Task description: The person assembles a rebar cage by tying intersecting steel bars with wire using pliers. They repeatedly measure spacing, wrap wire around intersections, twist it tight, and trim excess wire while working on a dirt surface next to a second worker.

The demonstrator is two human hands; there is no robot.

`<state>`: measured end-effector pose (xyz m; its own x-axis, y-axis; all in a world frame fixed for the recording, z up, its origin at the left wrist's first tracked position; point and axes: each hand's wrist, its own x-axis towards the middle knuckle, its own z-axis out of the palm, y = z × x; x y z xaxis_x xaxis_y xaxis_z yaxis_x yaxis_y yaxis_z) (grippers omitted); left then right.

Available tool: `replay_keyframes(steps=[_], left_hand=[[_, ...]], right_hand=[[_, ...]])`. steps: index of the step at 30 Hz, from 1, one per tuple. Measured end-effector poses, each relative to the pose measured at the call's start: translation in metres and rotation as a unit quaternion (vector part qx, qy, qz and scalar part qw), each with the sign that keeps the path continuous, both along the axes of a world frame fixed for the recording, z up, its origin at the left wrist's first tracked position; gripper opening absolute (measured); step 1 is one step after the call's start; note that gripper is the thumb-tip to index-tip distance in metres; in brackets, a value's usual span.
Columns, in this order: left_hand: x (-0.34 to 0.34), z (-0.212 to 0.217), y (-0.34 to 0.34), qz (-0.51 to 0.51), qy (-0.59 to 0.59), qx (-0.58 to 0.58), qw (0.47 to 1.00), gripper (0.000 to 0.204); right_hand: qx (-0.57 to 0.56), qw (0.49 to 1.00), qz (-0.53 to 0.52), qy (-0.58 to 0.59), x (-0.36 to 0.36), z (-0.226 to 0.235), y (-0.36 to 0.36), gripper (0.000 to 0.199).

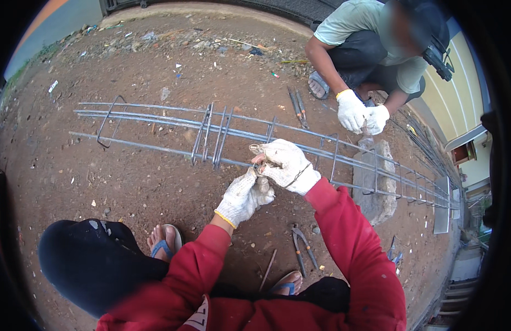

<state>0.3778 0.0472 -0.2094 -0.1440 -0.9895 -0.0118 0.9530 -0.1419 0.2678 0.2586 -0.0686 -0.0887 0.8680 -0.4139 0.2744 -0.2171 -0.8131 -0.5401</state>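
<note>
My left hand [243, 199], in a white knit glove with a yellow cuff edge, is closed, its fingertips pinched together. Against it, the right hand [288, 165], in a dirty white glove with torn fingertips, is closed too; what they pinch between them is too small to make out. A thin dark strand, perhaps wire, lies across the right glove near the wrist. Both hands are at the near side of a long rebar cage [241, 161], made of lengthwise steel bars with square stirrups. Several stirrups [211, 135] stand bunched left of my hands.
Pincers [304, 248] lie between my feet and the cage; another pair [298, 107] lies beyond it. A concrete block [377, 182] sits under the cage. A person crouches opposite, gloved hands [360, 113] together. Loose bars [424, 143] and a plier-like tool [395, 252] lie right.
</note>
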Motion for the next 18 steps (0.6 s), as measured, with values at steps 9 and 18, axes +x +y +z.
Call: replay_keyframes(steps=[9,18], left_hand=[[-0.015,0.026,0.002,0.029,0.077,0.078,0.993,0.027],[-0.010,0.029,0.004,0.022,0.015,0.112,0.993,0.023]], right_hand=[[-0.151,0.981,0.067,-0.097,-0.001,0.011,0.010,0.032],[0.435,0.898,-0.012,-0.056,-0.007,0.048,0.027,0.029]])
